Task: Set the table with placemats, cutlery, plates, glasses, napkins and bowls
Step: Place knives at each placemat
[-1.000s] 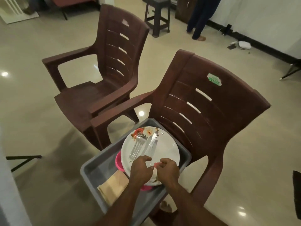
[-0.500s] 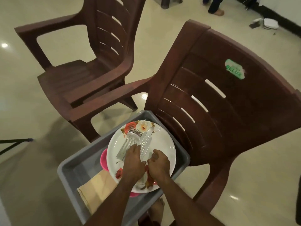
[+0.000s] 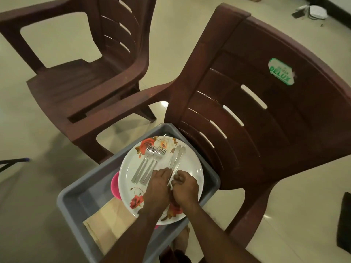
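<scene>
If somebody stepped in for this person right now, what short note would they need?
Left hand: fingers on the knife handles on the plate.
Right hand: curled around the knife handles.
Things: knives and forks lie on the flowered plate, which sits over a pink bowl in the grey tub on the chair; tan napkins lie beside it.
Done: nothing laid out; no table in view.
Left: everything.

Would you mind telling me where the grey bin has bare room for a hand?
The grey bin has bare floor at its left corner, bordered by its wall, the pink bowl and the napkins. The plate side is crowded with forks, knives and both hands.
</scene>
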